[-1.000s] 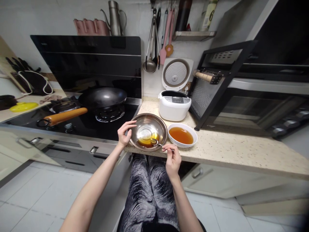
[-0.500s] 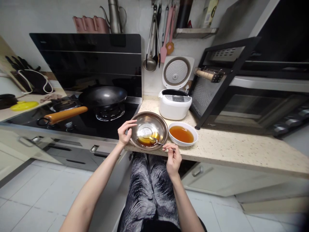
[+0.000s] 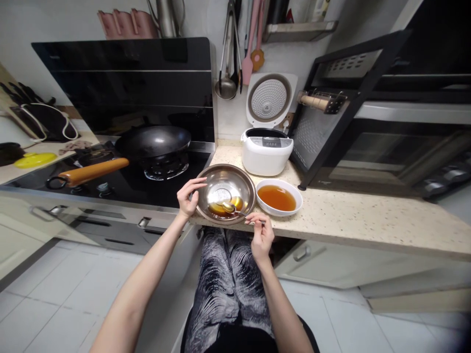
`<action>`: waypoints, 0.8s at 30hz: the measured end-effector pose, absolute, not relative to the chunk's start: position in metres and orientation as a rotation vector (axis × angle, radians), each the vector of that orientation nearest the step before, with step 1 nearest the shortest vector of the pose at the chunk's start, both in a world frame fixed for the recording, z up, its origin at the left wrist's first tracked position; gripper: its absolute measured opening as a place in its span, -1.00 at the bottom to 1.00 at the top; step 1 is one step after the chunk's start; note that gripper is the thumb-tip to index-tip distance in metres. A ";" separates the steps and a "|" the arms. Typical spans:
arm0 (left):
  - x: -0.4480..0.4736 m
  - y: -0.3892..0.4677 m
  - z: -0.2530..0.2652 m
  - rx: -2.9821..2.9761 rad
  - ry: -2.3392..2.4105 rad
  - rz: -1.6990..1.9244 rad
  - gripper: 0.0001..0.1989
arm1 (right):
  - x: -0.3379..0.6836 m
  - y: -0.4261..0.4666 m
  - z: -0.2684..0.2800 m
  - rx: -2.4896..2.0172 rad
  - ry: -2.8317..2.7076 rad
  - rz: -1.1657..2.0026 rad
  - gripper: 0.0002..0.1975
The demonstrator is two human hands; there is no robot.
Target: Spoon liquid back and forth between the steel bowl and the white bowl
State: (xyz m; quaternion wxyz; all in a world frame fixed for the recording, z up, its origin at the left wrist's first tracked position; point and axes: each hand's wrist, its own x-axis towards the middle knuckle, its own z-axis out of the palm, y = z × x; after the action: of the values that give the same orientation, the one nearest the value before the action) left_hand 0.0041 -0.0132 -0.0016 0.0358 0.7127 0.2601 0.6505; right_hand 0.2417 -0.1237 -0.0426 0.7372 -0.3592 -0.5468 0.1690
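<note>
A wide stainless steel bowl [image 3: 239, 182] sits at the counter's front edge with a shallow pool of amber liquid at its near side. My left hand [image 3: 188, 197] grips its left rim, fingers reaching over the edge and thumb low on the outside. Pinched in my right hand [image 3: 261, 234] is the handle of a metal spoon [image 3: 228, 207]. The spoon's head rests in the amber liquid, and its handle crosses the bowl's near right rim. Just right of the bowl stands a white bowl [image 3: 297, 206] holding reddish-brown liquid [image 3: 276, 197].
Behind the bowls is a white rice cooker [image 3: 265, 159] with its lid raised. A black wok [image 3: 152, 139] with a wooden handle [image 3: 93, 171] stands on the stove at left. An oven [image 3: 390, 152] occupies the right, beside a black rack [image 3: 312, 125]. Utensils [image 3: 226, 88] hang on the wall.
The spoon's head has shifted slightly left inside the steel bowl, my right hand moving with it. My left hand keeps its place on the rim. The view has tilted down a little.
</note>
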 end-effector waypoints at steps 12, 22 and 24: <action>0.005 -0.015 0.001 2.197 0.775 1.999 -0.67 | 0.238 -0.123 -0.032 -0.761 -1.102 0.376 -0.79; 0.005 -0.013 0.002 2.188 0.812 1.993 -0.62 | 0.246 -0.118 -0.009 -0.752 -1.036 0.342 -0.80; 0.005 -0.013 0.001 2.186 0.832 1.986 -0.60 | 0.249 -0.116 -0.006 -0.751 -1.027 0.338 -0.79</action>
State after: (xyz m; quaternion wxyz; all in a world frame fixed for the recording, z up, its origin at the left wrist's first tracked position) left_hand 0.0049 -0.0126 0.0013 0.0368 0.7119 0.2710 0.6469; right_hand 0.2485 -0.1157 -0.0060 0.7911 -0.3491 -0.4771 0.1571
